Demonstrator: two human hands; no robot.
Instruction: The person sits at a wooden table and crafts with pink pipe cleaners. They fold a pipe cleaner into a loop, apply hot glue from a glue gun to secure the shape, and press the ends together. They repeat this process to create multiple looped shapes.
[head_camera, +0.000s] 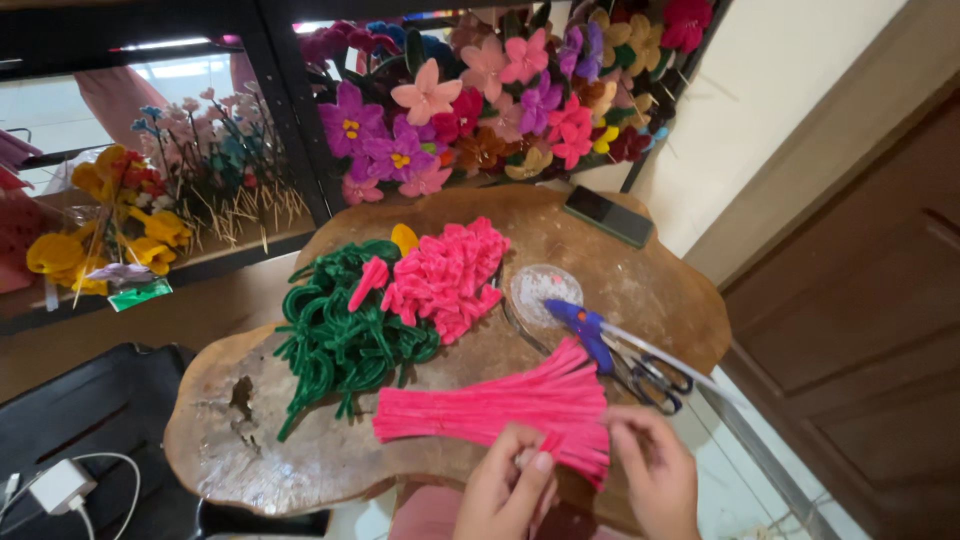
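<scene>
Both my hands work at the near edge of the wooden slab table (260, 440), close to my body. My left hand (508, 490) is curled almost closed, and its thumb and fingers pinch one pink pipe cleaner piece (550, 443). My right hand (655, 470) is half open; its fingertips touch the near end of the bundle of straight pink pipe cleaners (500, 405), but I cannot tell if it really grips them.

As I judge it, a good part is already made: a pile of bent pink pieces (450, 275) lies toward the far side of the table, and a heap of green pipe cleaners (340, 330) lies left of it. The straight bundle is big, so much is left to bend. A blue glue gun (585, 330) and scissors (650, 378) lie just beyond my right hand.
</scene>
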